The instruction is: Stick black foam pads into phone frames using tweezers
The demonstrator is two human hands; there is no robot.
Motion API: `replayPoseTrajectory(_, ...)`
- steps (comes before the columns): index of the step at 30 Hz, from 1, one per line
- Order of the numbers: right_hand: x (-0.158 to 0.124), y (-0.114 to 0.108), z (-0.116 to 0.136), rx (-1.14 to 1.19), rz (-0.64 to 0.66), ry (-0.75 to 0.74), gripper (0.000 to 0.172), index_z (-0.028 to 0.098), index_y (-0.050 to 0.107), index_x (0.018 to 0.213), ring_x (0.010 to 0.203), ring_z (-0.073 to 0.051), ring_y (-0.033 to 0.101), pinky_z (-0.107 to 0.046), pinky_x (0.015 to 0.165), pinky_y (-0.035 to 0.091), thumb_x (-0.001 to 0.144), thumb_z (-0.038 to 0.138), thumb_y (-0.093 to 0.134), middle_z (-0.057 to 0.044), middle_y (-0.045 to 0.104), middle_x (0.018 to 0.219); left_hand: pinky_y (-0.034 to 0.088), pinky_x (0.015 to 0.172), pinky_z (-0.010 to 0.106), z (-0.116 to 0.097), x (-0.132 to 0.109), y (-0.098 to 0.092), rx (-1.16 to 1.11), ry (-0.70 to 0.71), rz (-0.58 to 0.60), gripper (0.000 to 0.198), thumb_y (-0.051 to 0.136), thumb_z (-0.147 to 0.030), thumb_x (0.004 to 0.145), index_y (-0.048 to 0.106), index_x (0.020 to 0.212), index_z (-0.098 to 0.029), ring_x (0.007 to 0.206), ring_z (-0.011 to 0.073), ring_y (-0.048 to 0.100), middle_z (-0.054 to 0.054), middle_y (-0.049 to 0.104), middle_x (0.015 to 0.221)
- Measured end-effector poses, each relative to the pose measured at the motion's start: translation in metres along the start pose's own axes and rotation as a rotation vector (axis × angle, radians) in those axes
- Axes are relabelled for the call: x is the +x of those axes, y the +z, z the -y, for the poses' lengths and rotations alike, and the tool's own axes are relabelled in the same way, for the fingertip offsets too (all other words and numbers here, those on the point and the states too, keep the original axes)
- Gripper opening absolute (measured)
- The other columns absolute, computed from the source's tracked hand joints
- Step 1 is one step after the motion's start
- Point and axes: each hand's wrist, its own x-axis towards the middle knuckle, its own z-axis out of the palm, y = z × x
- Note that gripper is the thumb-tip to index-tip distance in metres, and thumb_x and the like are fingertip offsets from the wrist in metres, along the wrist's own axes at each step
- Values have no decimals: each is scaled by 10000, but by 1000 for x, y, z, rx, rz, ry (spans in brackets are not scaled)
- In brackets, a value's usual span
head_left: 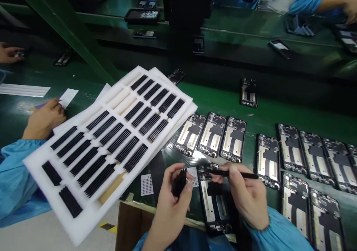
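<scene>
L hand (173, 203) closed round bundle of blk strips (179, 183); R hand (248, 192) pinches blk tweezers (242, 174), tips at far end of open phone unit (208, 199); unit lies betw. hands, near side of green bench (214, 99); white foam tray (75, 231) w/ addl. strips, left; three similar units (211, 135) just beyond; others right.

Here's the left hand (170, 206), gripping a bundle of black strips (178, 184) just beside an opened phone (212, 204)! Across from it, the right hand (249, 197) pinches black tweezers (243, 174), tips at the phone's upper end, contact too fine to call. Three more phone bodies (212, 135) line up just beyond, another batch (295, 202) crowds the right, and a white foam tray (75, 230) loaded with black pieces slants across the left, a co-worker's hand (46, 119) near its far edge.
</scene>
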Motion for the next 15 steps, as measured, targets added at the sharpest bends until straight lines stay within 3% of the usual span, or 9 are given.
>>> replayPoseTrajectory(2,-15,-9,11,-4,27,-34,284,200,760,881,695,-222,736,-309,646,616,992,381,571,-78,765,792,484,473,231,-9,-9,-3,-402,-112,196,358,612,-352,942,530,1252,-192,678,141,574,90,660,992)
replayPoseTrajectory(5,-30,-17,21,-28,80,-122,246,210,773,890,732,-218,742,-284,676,614,988,334,583,-75,764,803,446,440,196,-14,-20,0,-704,-186,377,200,654,-269,914,609,1065,-147,628,119,570,86,673,891)
replayPoseTrajectory(9,-38,-19,25,-30,123,-187,221,228,760,928,756,-193,741,-253,702,610,1003,281,559,-56,765,823,460,433,183,-11,-30,6,-811,-141,468,138,630,-224,933,650,1028,-126,619,114,603,109,705,925)
replayPoseTrajectory(15,-44,-25,30,-45,140,-295,199,240,733,978,796,-178,750,-226,735,610,1010,221,537,-41,768,869,464,442,182,-5,-38,9,-799,-97,524,166,584,-228,972,676,1050,-114,484,74,586,63,689,805)
